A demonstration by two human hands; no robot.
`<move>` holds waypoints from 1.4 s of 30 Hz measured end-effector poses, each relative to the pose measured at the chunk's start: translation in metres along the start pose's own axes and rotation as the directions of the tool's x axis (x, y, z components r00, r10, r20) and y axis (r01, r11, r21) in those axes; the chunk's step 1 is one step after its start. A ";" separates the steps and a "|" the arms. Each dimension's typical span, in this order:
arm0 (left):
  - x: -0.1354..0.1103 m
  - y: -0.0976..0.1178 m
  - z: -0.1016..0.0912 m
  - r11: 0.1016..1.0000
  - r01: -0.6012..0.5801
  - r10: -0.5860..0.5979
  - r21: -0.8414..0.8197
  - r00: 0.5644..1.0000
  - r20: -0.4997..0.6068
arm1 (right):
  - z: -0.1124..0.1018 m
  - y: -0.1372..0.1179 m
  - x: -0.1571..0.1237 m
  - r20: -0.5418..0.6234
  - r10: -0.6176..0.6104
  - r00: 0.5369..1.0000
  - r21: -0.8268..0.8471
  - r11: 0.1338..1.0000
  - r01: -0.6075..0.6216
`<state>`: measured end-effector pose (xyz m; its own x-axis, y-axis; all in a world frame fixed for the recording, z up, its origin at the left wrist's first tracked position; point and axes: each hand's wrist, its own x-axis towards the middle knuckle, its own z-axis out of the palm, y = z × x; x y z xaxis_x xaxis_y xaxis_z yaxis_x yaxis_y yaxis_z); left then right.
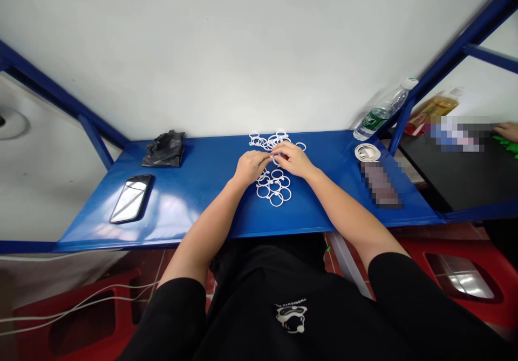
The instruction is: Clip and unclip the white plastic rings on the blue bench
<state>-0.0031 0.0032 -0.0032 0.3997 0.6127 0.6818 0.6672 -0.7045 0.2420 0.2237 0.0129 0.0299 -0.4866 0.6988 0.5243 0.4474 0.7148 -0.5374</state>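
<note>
Both hands meet over a scatter of small white plastic rings on a blue table (194,188). My left hand (251,165) has its fingers curled, pinching at a white ring between the hands. My right hand (292,158) is also curled, fingertips pressed to the same spot. One loose pile of rings (267,140) lies just beyond the hands. A linked cluster of rings (275,189) lies just below them, towards me.
A black phone (131,197) lies at the left. A crumpled black bag (165,149) sits at the back left. A water bottle (382,109) and a coil of white tape (367,152) stand at the right. Another person's hand (506,131) shows at the far right.
</note>
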 end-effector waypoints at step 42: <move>0.002 -0.010 -0.009 0.985 0.149 -0.137 -0.083 0.982 0.130 | -0.030 0.065 -0.006 0.014 0.458 0.889 -0.403 0.816 -0.414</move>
<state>-0.0149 0.0086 0.0023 0.3831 0.7449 0.5463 0.6643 -0.6331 0.3974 0.2783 0.0558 0.0110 -0.2380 0.9480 0.2113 0.8688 0.3051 -0.3899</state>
